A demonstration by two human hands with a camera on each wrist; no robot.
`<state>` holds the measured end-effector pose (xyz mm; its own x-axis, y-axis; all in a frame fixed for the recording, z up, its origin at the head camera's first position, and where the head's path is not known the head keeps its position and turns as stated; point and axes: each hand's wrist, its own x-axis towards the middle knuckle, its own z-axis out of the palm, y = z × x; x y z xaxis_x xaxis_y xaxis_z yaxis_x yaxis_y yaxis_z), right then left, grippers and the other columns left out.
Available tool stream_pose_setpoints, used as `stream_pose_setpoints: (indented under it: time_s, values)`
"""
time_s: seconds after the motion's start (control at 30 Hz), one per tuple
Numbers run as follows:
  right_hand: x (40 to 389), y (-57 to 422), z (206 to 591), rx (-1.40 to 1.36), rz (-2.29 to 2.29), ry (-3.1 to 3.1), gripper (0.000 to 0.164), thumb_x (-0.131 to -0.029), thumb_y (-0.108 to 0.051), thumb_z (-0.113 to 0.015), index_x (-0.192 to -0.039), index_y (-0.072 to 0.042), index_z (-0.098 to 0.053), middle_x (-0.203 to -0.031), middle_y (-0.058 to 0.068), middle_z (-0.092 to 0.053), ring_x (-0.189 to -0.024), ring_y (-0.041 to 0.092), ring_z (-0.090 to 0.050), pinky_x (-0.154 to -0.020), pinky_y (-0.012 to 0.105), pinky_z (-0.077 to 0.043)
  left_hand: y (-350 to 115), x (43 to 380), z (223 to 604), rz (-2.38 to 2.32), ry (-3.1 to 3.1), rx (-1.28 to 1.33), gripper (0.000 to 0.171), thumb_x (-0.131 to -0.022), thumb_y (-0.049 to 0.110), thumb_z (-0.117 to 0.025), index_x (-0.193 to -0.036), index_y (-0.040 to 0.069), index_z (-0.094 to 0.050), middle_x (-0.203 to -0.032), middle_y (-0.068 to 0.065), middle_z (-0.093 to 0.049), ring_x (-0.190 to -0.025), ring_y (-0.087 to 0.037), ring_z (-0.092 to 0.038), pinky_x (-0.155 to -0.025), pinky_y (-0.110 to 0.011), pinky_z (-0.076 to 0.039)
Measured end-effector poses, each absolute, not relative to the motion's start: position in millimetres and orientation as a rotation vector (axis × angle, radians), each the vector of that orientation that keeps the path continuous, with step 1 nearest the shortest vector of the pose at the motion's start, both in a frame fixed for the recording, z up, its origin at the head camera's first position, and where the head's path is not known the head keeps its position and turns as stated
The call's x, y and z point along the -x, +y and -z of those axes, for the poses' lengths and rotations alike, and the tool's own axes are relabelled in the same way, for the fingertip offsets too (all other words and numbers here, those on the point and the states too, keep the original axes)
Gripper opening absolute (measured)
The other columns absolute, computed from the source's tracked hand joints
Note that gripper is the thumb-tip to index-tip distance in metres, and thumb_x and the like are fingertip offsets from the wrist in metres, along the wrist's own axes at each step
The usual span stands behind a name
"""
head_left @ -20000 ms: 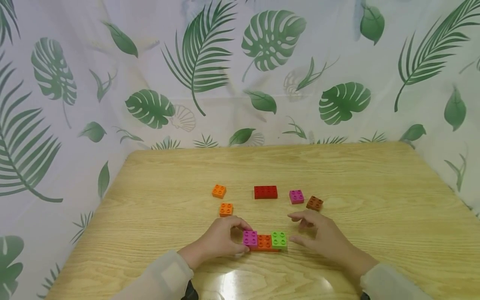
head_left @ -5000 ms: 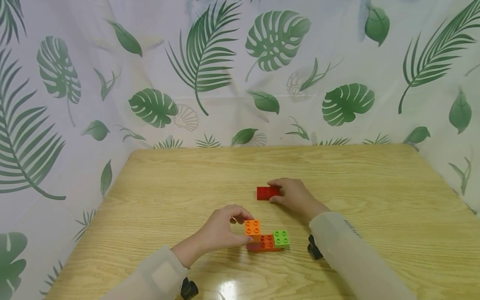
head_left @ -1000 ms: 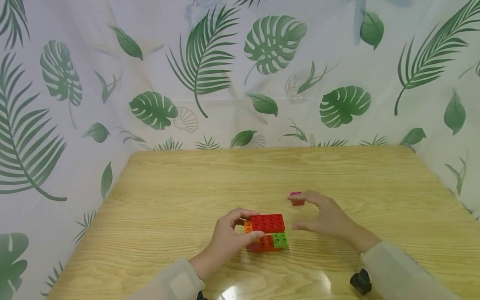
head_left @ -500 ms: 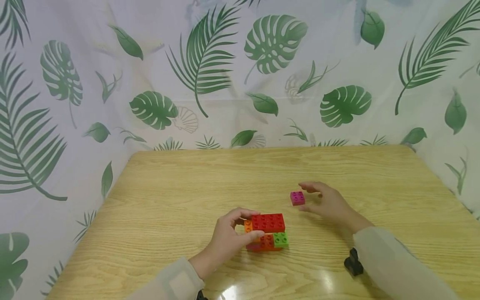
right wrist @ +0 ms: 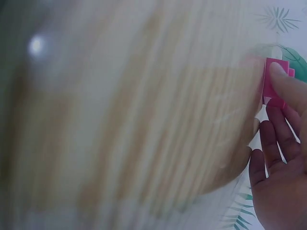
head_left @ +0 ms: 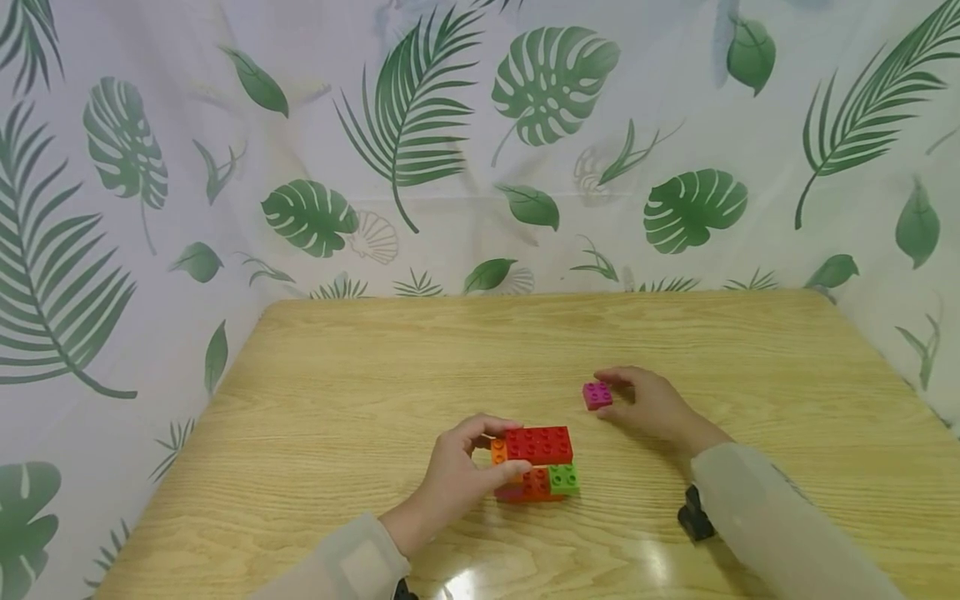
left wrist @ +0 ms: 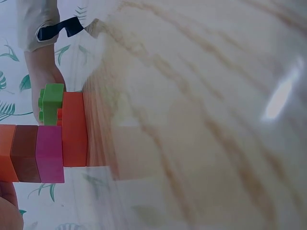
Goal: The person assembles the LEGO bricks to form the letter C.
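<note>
My left hand grips the upper bricks of a toy brick stack near the front of the table, thumb in front and fingers behind. A long red brick lies on top, over an orange brick. Below these come a brown brick, a magenta brick and a long orange-red base brick. A lime green brick sits on the base's right end. Further back, my right hand pinches a second magenta brick, with the thumb against its side.
The wooden table reaches back to a white cloth printed with green leaves, which also hangs at both sides. A black wrist camera shows below the right sleeve.
Over the last second, my right hand moves from above the magenta brick to its right side and closes in on it. The left hand stays on the stack. Earlier, the red brick lay apart.
</note>
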<state>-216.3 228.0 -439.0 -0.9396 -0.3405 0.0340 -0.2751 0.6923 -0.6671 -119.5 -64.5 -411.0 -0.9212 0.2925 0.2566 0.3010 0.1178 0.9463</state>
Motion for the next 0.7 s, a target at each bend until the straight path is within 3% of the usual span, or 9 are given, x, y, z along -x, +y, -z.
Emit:
stream_pose_setpoints:
  time_s: [0.2,0.43,0.7]
  values:
    - [217.4,227.2,439.1,0.510,1.036,2.841,0.043,-0.085,-0.017,-0.073,-0.122,0.001,-0.060,-0.119,0.019,-0.061,-0.112,0.037,-0.054,-0.095,0.051,-0.042,-65.0,120.9,412.8,1.959,-2.366,0.628,0.037,-0.076,0.010,-0.081,-0.111,0.005,-0.067,-0.108,0.002,-0.065,-0.096,-0.016,-0.057,-0.085,-0.032,-0.048]
    - [212.2,226.5,436.0,0.481,1.080,2.820,0.044,-0.084,-0.023,-0.074,-0.121,-0.002,-0.062,-0.111,0.011,-0.064,-0.101,0.028,-0.059,-0.087,0.043,-0.049,-64.2,120.5,412.6,1.955,-2.375,0.616,0.037,-0.077,0.011,-0.080,-0.111,0.005,-0.067,-0.108,0.002,-0.065,-0.096,-0.016,-0.057,-0.085,-0.032,-0.048]
    - [189.9,217.7,421.7,0.539,1.201,2.773,0.042,-0.080,-0.025,-0.079,-0.114,-0.004,-0.066,-0.102,0.002,-0.066,-0.095,0.020,-0.060,-0.081,0.034,-0.049,-62.1,120.6,410.4,1.956,-2.409,0.564,0.037,-0.076,-0.001,-0.078,-0.111,0.001,-0.066,-0.108,-0.003,-0.065,-0.096,-0.018,-0.057,-0.085,-0.033,-0.047]
